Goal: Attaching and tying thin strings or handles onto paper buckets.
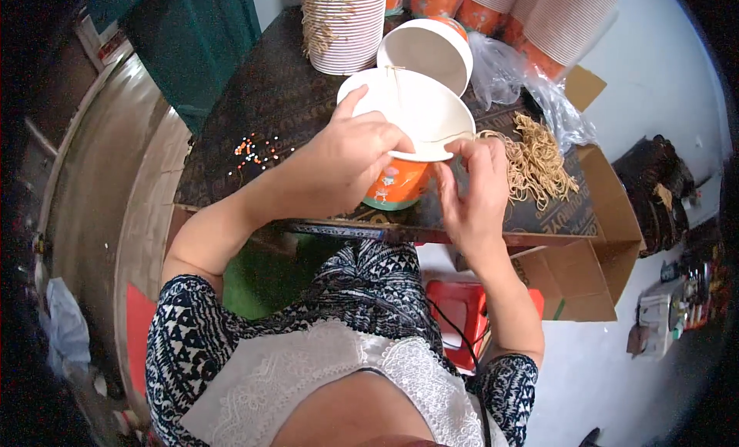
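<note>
A large paper cup (400,187), orange outside with a green base and white inside, is tilted at the table's front edge, its mouth toward me. My left hand (358,156) grips its near rim from the left, thumb and fingers on either side of the wall. At the rim's right, my right hand (479,181) pinches the edge, fingers above and thumb below. A thin tan cord (454,140) runs inside the cup near those fingertips; whether they hold it too is hidden. Another bit of cord (394,68) lies over the far rim.
Behind stand a tilted empty cup (425,53) and a tall stack of cups (344,27) hung with cords. More stacked cups (566,20) stand in clear plastic (500,66). A cord pile (543,162) lies right, small beads (254,150) left, and a cardboard box (570,274) beside the table.
</note>
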The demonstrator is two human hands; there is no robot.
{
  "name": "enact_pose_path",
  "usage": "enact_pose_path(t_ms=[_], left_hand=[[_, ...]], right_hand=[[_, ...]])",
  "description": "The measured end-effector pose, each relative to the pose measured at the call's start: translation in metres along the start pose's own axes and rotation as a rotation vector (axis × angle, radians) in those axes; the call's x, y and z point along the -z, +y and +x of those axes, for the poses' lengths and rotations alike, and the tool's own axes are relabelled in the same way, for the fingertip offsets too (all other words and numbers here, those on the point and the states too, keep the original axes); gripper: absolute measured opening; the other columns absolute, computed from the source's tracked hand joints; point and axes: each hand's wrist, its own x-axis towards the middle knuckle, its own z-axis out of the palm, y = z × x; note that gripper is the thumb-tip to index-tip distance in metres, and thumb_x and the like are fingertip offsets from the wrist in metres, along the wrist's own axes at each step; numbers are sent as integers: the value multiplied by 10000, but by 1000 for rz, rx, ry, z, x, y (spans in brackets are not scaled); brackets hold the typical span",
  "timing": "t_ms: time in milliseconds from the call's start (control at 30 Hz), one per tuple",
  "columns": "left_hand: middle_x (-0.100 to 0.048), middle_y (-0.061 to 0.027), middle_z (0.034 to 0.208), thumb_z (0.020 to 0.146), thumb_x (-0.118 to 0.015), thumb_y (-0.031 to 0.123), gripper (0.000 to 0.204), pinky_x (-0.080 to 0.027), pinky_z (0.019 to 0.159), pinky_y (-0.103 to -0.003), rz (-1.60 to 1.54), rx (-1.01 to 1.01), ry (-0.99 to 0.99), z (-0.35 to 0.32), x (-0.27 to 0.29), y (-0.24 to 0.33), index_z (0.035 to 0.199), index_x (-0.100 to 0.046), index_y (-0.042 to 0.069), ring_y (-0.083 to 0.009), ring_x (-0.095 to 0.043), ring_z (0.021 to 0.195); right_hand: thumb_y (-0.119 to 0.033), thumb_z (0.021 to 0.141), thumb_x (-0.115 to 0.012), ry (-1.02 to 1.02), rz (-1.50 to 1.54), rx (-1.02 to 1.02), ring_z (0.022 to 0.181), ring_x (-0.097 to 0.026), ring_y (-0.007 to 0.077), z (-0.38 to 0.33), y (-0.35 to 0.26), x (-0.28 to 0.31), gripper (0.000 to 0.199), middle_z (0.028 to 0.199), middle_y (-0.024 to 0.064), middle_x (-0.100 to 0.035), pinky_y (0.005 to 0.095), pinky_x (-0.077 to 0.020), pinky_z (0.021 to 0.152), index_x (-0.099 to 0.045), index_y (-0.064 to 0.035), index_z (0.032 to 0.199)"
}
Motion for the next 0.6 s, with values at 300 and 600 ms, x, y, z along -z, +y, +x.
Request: enact_pose_path(t_ms=[300, 600], left_hand=[[-661, -159, 848, 869, -573, 108, 188, -510, 815, -403, -250, 237, -351, 3, 2, 13, 1027, -626, 19, -330, -662, 842], [-661, -124, 774, 876, -589, 148, 187, -476, 648, -332, -532, 96, -580, 26, -7, -9, 984, -650, 9, -218, -627, 692]], right_hand=[[42, 707, -734, 1, -7, 106, 785, -518, 311, -39, 0, -3, 359, 879, 150, -514, 385, -437, 671, -557, -20, 1013], [15, 704, -756, -6, -7, 120, 773, -513, 300, -45, -7, -3, 352, 866, 138, -512, 383, -435, 659, -571, -28, 1000]])
